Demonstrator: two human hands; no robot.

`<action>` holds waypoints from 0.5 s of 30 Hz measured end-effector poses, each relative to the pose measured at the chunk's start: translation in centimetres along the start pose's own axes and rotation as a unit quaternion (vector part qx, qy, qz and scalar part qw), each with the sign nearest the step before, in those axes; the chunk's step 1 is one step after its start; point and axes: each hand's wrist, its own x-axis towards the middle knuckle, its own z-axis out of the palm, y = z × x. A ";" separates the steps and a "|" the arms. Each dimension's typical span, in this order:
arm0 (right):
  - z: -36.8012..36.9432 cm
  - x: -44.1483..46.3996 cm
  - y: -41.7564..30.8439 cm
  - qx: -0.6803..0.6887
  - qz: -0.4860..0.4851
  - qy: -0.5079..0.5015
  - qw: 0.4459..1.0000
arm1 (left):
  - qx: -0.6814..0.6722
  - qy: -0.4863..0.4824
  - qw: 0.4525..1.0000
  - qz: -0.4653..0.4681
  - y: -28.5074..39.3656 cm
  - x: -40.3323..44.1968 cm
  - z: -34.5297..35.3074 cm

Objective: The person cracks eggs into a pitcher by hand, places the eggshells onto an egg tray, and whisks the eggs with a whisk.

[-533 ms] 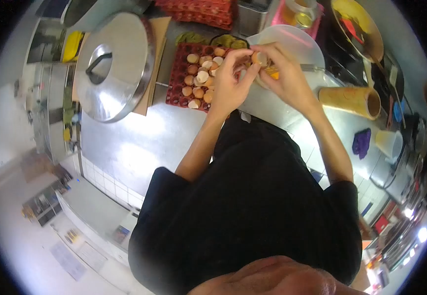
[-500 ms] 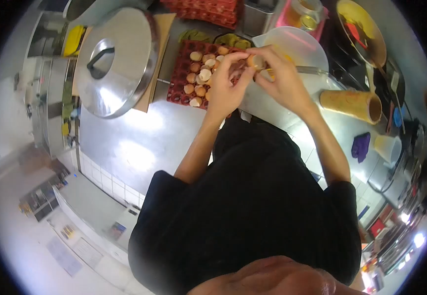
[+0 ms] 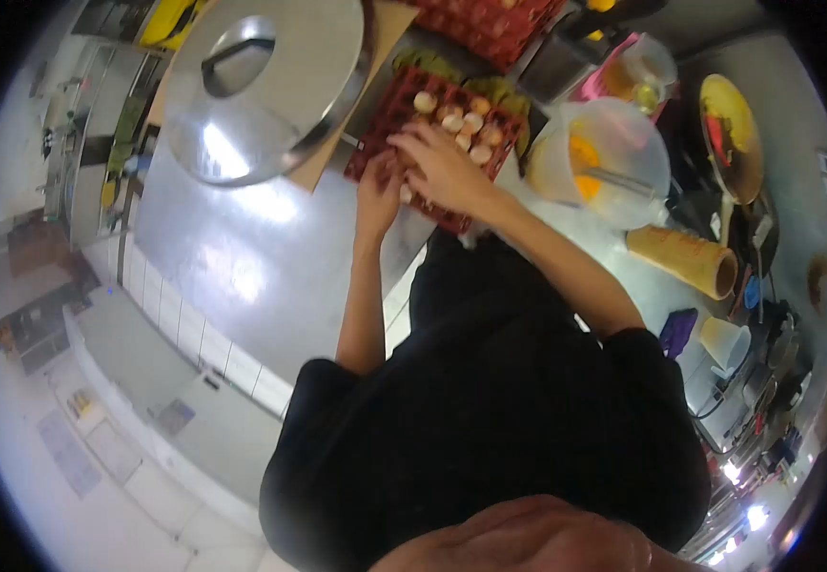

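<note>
A red egg tray (image 3: 387, 122) lies on the metal counter with several cracked eggshells (image 3: 452, 122) in its cups. Over the tray's near left part, my left hand (image 3: 380, 195) has its fingers bent together; what they hold, if anything, is hidden. Close beside it, my right hand (image 3: 447, 176) reaches across the tray with fingers apart, its palm and thumb out of sight. To the right stands a translucent plastic tub (image 3: 644, 143) containing orange-yellow egg yolk (image 3: 585, 154) and a metal utensil (image 3: 623, 179).
A large steel lid (image 3: 280, 86) rests on cardboard (image 3: 389, 38) at the left. More red trays (image 3: 499, 29) are stacked behind. Right of the tub are a pan (image 3: 742, 143), a yellowish cylinder (image 3: 680, 259), a purple cloth (image 3: 678, 332) and a plastic cup (image 3: 723, 343).
Both hands have moved left and down from beside the tub to the tray's left part. The eggshell seen between them before is no longer visible in them. The camera view has turned.
</note>
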 end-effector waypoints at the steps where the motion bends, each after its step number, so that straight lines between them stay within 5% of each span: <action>1: -3.4 1.1 -2.9 0.021 -0.027 0.018 0.999 | 0.009 0.007 1.000 0.005 0.1 -0.3 0.0; 7: -23.0 12.4 -8.0 -0.109 -0.154 0.156 0.970 | 0.021 0.012 0.999 0.023 4.0 -0.4 1.1; 11: -32.0 22.3 -3.4 -0.295 0.040 0.114 0.948 | 0.079 0.004 0.992 0.098 6.6 -0.2 1.8; 13: -33.5 28.1 6.9 -0.386 -0.070 0.096 0.915 | 0.063 -0.002 0.995 0.078 6.1 -0.5 2.0; 15: -32.7 30.9 9.2 -0.370 0.048 0.078 0.925 | 0.064 -0.006 0.995 0.076 6.4 -1.1 1.9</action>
